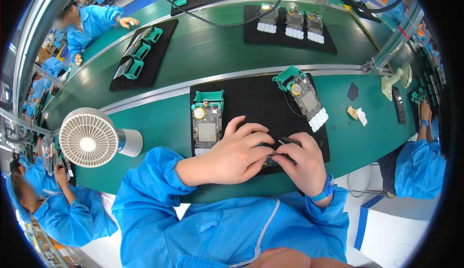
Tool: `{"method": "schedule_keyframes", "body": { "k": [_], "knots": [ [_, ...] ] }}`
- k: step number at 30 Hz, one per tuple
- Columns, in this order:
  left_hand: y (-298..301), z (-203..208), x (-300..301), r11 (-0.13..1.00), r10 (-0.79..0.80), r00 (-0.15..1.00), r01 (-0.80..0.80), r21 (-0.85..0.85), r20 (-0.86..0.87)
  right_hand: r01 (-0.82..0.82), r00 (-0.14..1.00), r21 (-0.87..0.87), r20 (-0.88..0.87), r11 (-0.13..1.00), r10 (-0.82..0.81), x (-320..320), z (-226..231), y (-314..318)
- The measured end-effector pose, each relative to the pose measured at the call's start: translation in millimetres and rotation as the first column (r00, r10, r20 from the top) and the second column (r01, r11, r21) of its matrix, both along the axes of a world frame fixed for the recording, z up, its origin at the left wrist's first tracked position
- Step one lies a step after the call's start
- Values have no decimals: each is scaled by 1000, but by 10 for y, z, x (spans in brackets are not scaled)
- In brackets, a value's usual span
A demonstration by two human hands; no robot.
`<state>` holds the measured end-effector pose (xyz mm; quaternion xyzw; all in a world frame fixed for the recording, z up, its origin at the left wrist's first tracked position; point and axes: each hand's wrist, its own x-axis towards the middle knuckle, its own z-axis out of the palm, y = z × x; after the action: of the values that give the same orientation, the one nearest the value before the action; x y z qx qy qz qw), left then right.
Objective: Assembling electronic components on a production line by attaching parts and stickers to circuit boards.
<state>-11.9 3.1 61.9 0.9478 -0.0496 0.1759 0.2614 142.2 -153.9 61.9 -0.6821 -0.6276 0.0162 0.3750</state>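
Observation:
My left hand (237,153) reaches over a small circuit board assembly (269,161), its fingers curled round the green edge; most of that piece is hidden under my hands. Beside it my right hand (303,160) pinches a slim black tool (289,141), its tip close to the left fingertips. All this happens at the front of a black mat (246,99). A circuit board with a green plastic frame (208,128) lies to the left, partly behind my left hand. Another framed circuit board (305,99) lies tilted at the mat's right, a thin wire beside it.
A white fan (89,140) stands at left. At right are a small fan (398,81), a black handheld device (398,104) and scraps (357,115). Beyond the metal rail (232,80), black trays (162,57) carry boards on a green belt (208,41). A black cable (212,24) hangs across; co-workers sit around.

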Motion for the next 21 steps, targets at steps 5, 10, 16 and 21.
{"method": "schedule_keyframes", "body": {
  "k": [5, 10, 16, 21],
  "knots": [
    [-108, -21, -36, 994, 110, 993, -111, -15, -47, 25, 999, 38, 33, 999, -26, -2, -44, 20],
    [-106, -62, 13, 989, 116, 993, -117, -93, -18, 49, 997, 76, 55, 996, -53, 11, -79, 30],
    [-97, -107, 32, 988, 84, 994, -74, -138, 69, 45, 994, 115, 90, 992, -56, 14, -93, 31],
    [-130, -133, 31, 988, 87, 993, -76, -134, 82, 50, 993, 101, 103, 994, -60, -38, -148, -56]
  ]
}}
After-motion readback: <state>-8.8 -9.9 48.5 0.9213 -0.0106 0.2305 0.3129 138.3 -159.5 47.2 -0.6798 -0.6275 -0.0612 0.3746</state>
